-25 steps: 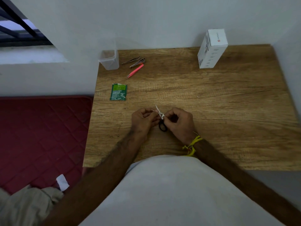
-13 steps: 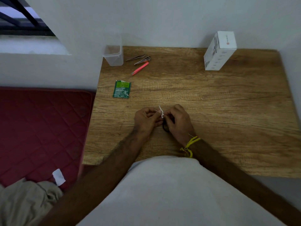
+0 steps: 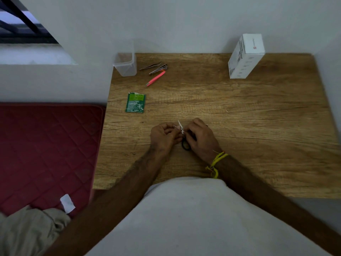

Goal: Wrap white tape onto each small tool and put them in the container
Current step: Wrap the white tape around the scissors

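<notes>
A small black-handled tool, apparently a pair of scissors, is held above the middle of a wooden table, its ring handles showing dark between the two hands while a strip of white tape stands up from its upper part. The tape is pinched by the curled fingers of the left hand, and the tool is gripped by the right hand, whose fingers are closed round it; a yellow thread band is worn on the right wrist. The hands are kept near the table's front edge, with bare wood left wide to the right and behind them. A torn green sachet is seen lying flat to the left, near the table's left edge. Further back, pink tweezers and two metal tools are laid close together, just beside a clear plastic container set on the back left corner, partly overhanging the edge; its contents cannot be made out. A white carton is stood at the back right, against the wall. Beyond the left edge, a red quilted mattress is visible with crumpled beige cloth on it
</notes>
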### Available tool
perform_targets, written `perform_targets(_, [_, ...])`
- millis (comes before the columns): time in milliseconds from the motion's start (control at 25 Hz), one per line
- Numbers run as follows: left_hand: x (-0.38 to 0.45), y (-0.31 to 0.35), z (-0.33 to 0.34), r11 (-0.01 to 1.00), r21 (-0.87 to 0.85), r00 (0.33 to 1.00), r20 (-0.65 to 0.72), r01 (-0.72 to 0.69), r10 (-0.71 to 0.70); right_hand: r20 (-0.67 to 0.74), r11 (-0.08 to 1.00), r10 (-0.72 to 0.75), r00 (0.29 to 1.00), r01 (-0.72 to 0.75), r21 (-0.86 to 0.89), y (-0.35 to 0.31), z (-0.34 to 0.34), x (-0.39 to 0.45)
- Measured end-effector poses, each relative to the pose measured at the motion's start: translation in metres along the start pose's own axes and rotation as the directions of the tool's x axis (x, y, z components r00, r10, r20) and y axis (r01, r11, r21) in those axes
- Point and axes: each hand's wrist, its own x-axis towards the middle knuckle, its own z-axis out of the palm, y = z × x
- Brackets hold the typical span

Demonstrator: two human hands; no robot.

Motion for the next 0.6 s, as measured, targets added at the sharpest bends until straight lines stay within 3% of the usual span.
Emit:
perform_targets(200, [-0.001,0.001,0.001,1.0,0.023,1.0,0.002,-0.012,0.012,-0.005,1.0,-0.017,1.0,0.017,0.026,0.001,-0.003,-0.003])
perform_targets(320, [-0.003,0.002,0.002,0.999,0.039,1.0,-0.008,-0.014,0.015,0.062,0.999,-0.041,0.997,0.041,0.009,0.006,-0.006,-0.001])
perform_targets(480, [-0.003,0.002,0.003,0.999,0.041,1.0,-0.018,-0.012,0.012,-0.118,0.987,0.066,0.991,-0.048,0.154,0.005,-0.005,-0.007])
perform_targets(600, [-0.003,0.003,0.002,0.999,0.034,1.0,-0.02,-0.007,0.007,-0.041,0.999,-0.026,0.999,0.028,0.044,0.003,0.006,-0.018])
